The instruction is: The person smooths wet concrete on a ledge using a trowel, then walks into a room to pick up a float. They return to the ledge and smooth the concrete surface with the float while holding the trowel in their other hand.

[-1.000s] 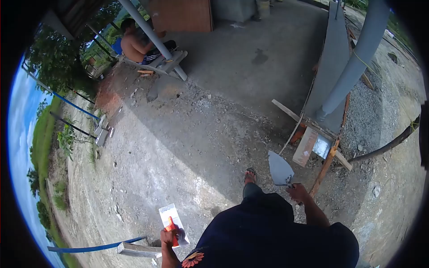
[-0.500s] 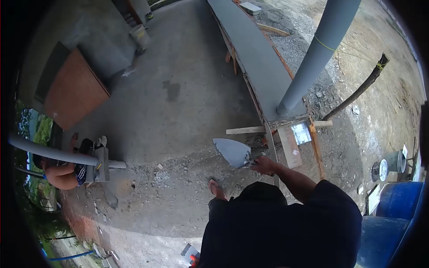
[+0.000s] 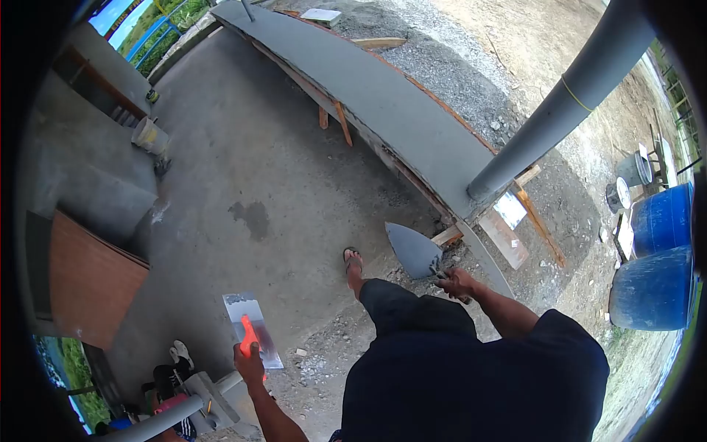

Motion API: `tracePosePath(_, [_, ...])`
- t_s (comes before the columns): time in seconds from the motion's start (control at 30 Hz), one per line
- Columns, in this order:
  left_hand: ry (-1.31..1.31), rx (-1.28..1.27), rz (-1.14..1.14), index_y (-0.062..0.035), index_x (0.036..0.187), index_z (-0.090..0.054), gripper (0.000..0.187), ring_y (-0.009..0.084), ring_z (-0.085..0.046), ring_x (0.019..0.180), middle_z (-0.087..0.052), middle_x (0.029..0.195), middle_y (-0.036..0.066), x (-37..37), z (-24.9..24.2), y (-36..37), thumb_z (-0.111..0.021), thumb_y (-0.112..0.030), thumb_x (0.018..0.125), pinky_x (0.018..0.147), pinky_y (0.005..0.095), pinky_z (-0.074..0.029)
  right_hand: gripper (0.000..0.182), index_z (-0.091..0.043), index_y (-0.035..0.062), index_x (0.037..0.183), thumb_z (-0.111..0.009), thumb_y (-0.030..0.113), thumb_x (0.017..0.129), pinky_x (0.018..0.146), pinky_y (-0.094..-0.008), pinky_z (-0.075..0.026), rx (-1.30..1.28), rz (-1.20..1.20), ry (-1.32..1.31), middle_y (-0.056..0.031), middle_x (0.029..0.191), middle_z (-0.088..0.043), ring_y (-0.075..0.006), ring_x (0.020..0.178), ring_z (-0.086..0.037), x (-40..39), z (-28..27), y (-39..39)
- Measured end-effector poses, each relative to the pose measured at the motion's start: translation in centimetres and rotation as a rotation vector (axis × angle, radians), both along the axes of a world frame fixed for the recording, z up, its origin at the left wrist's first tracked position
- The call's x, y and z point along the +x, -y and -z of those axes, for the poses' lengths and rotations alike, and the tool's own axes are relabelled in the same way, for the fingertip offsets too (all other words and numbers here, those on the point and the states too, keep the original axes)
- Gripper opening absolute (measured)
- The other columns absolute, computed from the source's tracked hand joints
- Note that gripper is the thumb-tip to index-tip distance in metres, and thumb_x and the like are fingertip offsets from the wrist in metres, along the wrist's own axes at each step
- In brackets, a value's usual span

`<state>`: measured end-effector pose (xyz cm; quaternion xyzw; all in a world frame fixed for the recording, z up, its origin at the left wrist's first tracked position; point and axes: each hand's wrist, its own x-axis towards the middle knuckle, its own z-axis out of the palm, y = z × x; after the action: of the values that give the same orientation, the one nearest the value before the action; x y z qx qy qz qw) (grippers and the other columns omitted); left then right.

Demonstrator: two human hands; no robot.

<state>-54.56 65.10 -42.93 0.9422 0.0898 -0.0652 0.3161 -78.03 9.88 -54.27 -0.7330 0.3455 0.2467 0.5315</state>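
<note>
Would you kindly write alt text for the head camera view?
Seen from above, a person walks on concrete, right hand gripping a pointed trowel, left hand an orange-handled float. Ahead lie a fresh cement strip and grey pipe.

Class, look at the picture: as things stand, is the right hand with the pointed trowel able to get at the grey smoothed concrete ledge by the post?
Probably yes. The right hand holds the pointed grey trowel out toward the near end of the grey concrete ledge, and nothing visible blocks the gap.

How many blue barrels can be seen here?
2, both at the right edge: one blue barrel nearer the person, another blue barrel just beyond it. More may be hidden outside the view.
</note>
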Motion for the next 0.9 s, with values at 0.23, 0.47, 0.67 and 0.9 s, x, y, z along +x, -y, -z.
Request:
tracePosePath(0.23, [0.080, 0.088, 0.439, 0.0026, 0.102, -0.055, 0.035, 0.0393, -0.066, 0.081, -0.066, 0.088, 0.024, 29.9, 2.1, 14.4, -0.069, -0.026, 0.087, 0.072, 0.0451, -0.051, 0.042, -0.061, 0.0013, 0.082, -0.066, 0.043, 0.083, 0.058, -0.0369, -0.049, -0.322, -0.016, 0.044, -0.0102, 0.063, -0.061, -0.0201, 0.060, -0.062, 17.3, 3.8, 0.9])
tracePosePath(0.47, [-0.004, 0.153, 0.602, 0.0046, 0.105, -0.055, 0.050, 0.0481, -0.062, 0.095, -0.065, 0.096, 0.030, 50.6, 3.6, 27.6, -0.068, -0.040, 0.087, 0.077, 0.0499, -0.050, 0.036, -0.060, 0.0021, 0.081, -0.068, 0.037, 0.081, 0.058, -0.0357, -0.049, -0.206, 0.349, -0.020, -0.0088, 0.065, -0.060, -0.0191, 0.060, -0.061, 27.1, -3.5, 2.7])
tracePosePath(0.67, [0.002, 0.168, 0.816, 0.0024, 0.106, -0.056, 0.051, 0.0461, -0.063, 0.094, -0.066, 0.097, 0.028, 69.3, 4.3, 42.5, -0.071, -0.041, 0.084, 0.080, 0.0502, -0.050, 0.032, -0.056, 0.0015, 0.078, -0.074, 0.028, 0.077, 0.052, -0.0319, -0.047, -0.147, 0.752, 0.042, -0.0047, 0.061, -0.056, -0.0141, 0.054, -0.057, 38.6, -7.0, 3.4])
tracePosePath(0.9, [-0.026, 0.244, 1.039, -0.0007, 0.107, -0.057, 0.048, 0.0446, -0.063, 0.098, -0.066, 0.101, 0.026, 96.5, 14.1, 68.8, -0.077, -0.034, 0.079, 0.083, 0.0504, -0.051, 0.024, -0.051, 0.0051, 0.076, -0.067, 0.022, 0.081, 0.043, -0.0299, -0.044, -0.155, 1.371, -0.161, -0.0039, 0.058, -0.053, -0.0128, 0.045, -0.052, 56.5, -4.8, 4.7])
